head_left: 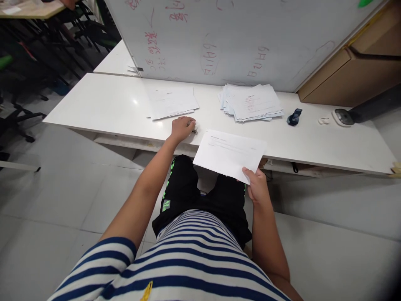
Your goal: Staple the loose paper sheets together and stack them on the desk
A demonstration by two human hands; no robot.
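Note:
My right hand (258, 186) pinches the lower right corner of a white printed paper sheet (230, 152), thumb on top. The sheet is held tilted over my lap, its far side overlapping the table's front edge. On the tabletop, my left hand (182, 128) is closed with curled fingers around a small object (194, 128), mostly hidden, whose kind I cannot make out. Just beyond that hand lies a thin stack of printed papers (173, 101). A thicker, uneven paper pile (253, 102) with red writing on its top sheet sits farther right.
The long white table (103, 100) stands against a whiteboard (225, 42) with red writing. To the right are a dark blue object (294, 117), a small white item (323, 121) and a rounded grey-and-white device (343, 117). A cardboard box (341, 79) stands behind them. Chairs fill the left background.

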